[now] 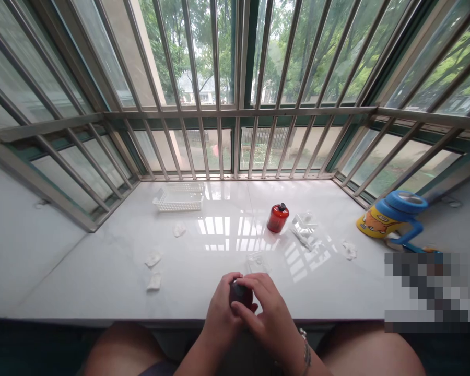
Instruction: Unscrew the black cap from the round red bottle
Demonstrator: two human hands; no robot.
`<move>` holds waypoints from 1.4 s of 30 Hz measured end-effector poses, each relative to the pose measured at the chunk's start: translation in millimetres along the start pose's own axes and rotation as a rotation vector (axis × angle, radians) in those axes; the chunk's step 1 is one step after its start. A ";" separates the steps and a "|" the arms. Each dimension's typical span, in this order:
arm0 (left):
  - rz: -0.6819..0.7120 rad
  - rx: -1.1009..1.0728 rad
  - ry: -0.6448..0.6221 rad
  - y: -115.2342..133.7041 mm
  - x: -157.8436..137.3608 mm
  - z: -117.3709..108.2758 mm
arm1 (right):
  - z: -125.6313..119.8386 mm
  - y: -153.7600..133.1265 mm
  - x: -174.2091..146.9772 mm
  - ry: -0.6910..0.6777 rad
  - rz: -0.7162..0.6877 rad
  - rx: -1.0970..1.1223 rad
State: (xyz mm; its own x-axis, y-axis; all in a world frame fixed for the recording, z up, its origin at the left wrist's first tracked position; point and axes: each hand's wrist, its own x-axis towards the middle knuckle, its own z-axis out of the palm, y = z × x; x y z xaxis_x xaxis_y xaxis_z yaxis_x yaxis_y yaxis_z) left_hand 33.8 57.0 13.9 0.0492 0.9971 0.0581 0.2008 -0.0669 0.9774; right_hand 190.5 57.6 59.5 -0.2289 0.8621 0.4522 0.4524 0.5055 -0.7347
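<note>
At the counter's front edge, both hands are closed around a small dark rounded object [241,293]; its kind is not clear. My left hand [222,305] wraps it from the left side. My right hand [269,303] grips it from the right, with fingertips over the top and the thumb across the near side. Much of the object is hidden by the fingers. Just beyond the hands lies a clear plastic piece [257,262]. Farther off stands a translucent red bottle [278,219] with a black cap, beside clear plastic packaging [305,223].
A white perforated basket [180,204] sits at the back left of the white counter [113,261]. Crumpled white tissues [153,282] lie at left, another [349,250] at right. A blue and yellow mug [391,215] leans at far right. Metal window bars [238,112] enclose the counter.
</note>
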 end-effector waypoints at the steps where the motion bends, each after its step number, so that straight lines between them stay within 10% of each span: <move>1: 0.003 0.033 0.017 0.6 0.1 -0.1 | 3.2 -1.6 1.3 0.009 0.000 -0.017; 31: 0.113 0.078 -0.003 -9.6 0.5 -2.7 | -16.5 -17.3 21.5 -0.195 -0.182 -0.061; 42: 0.062 0.150 0.022 -4.0 -0.3 -4.6 | -7.7 -17.6 17.9 -0.150 0.026 -0.229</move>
State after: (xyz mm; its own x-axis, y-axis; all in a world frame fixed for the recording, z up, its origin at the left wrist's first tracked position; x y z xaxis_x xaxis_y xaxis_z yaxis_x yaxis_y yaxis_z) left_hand 28.5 57.1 10.9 0.0454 0.9913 0.1238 0.3422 -0.1319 0.9303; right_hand 185.1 63.8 84.3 -0.3321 0.8792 0.3417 0.6393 0.4762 -0.6038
